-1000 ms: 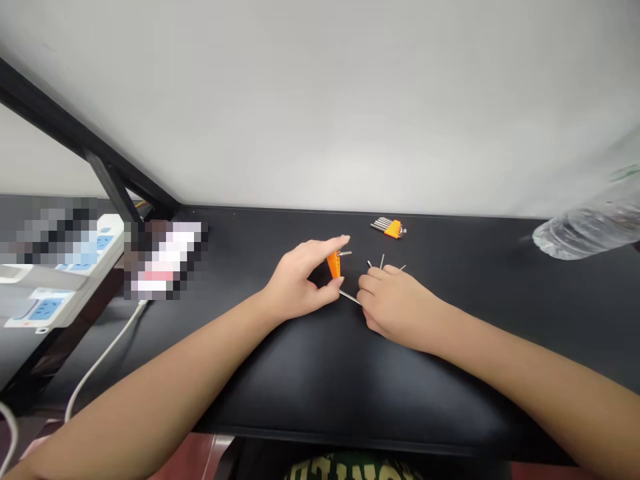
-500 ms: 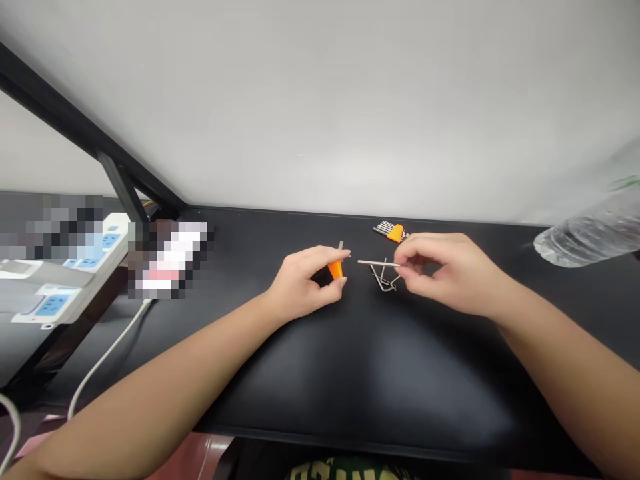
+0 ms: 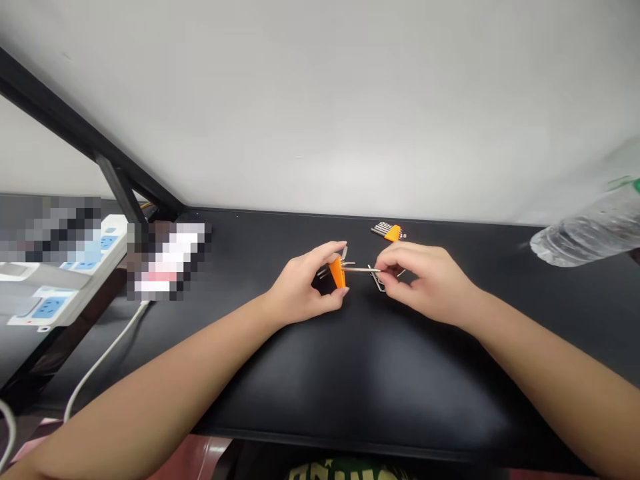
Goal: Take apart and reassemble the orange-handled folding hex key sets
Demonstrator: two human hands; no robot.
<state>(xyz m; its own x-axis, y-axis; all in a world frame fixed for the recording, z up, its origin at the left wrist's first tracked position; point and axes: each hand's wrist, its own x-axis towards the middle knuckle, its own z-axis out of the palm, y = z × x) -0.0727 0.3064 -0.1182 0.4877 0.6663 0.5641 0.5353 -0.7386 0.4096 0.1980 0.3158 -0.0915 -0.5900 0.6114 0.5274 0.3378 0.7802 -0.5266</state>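
My left hand [image 3: 307, 283] pinches an orange hex key holder [image 3: 339, 272] between thumb and fingers, with a few metal keys sticking out of it. My right hand [image 3: 425, 280] grips a hex key [image 3: 364, 270] at one end. The key's other end meets the right face of the holder; how deep it goes in, I cannot tell. Loose hex keys [image 3: 377, 280] lie on the table, partly hidden behind my right hand. Just beyond that hand rests a second orange holder [image 3: 394, 233] with several keys in it.
A clear plastic bottle [image 3: 575, 240] lies or leans at the right. To the left are a white power strip [image 3: 83, 280], a pixelated device [image 3: 173, 260] with a white cable [image 3: 107, 357], and a black metal frame [image 3: 120, 190]. A pale wall [image 3: 320, 120] rises behind the black table [image 3: 310, 380].
My right hand has moved left, bringing the hex key's tip against the orange holder. The holder has turned in my left hand, so more of it shows.
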